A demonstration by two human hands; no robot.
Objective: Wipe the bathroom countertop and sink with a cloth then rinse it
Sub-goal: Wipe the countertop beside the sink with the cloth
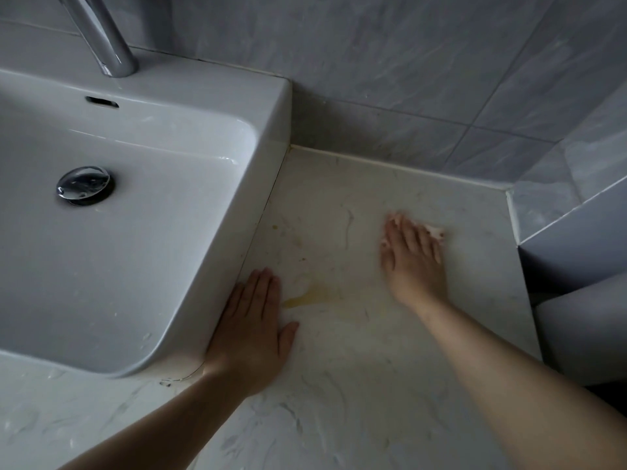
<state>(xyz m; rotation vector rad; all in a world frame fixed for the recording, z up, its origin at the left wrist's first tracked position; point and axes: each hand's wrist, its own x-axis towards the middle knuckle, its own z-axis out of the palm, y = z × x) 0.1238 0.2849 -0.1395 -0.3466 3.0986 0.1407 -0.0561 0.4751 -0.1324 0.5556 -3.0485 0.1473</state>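
Note:
My right hand (412,256) lies flat with straight fingers on the pale marble countertop (356,361), pressing down a small white cloth (436,231). Only a corner of the cloth shows past my fingertips, and the hand is blurred. My left hand (252,330) rests flat on the countertop, fingers together, right against the outer side of the white sink (274,130). Between my hands a yellowish stain (312,296) marks the counter. The sink basin holds a chrome drain plug (84,186).
A chrome tap (108,45) stands at the back of the sink. Grey tiled walls (424,79) close the counter at the back and at the right, where a tiled ledge (573,252) juts out. A white rounded fixture (583,334) sits below the counter's right edge.

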